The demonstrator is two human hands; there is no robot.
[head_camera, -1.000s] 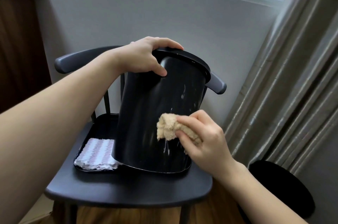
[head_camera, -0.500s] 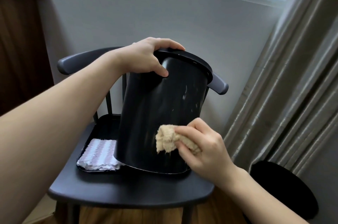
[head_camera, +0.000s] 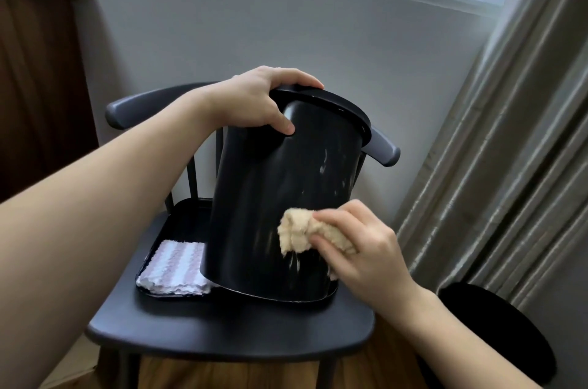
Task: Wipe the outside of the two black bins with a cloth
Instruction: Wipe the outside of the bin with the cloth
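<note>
Wiping the first bin on the chair

The left hand [head_camera: 254,102] grips the rim of the tilted bin [head_camera: 280,197] on the chair [head_camera: 229,337]; the right hand [head_camera: 366,248] pinches the cloth [head_camera: 294,234] against its side. Hard pressing could slide the bin off its edge.
</note>
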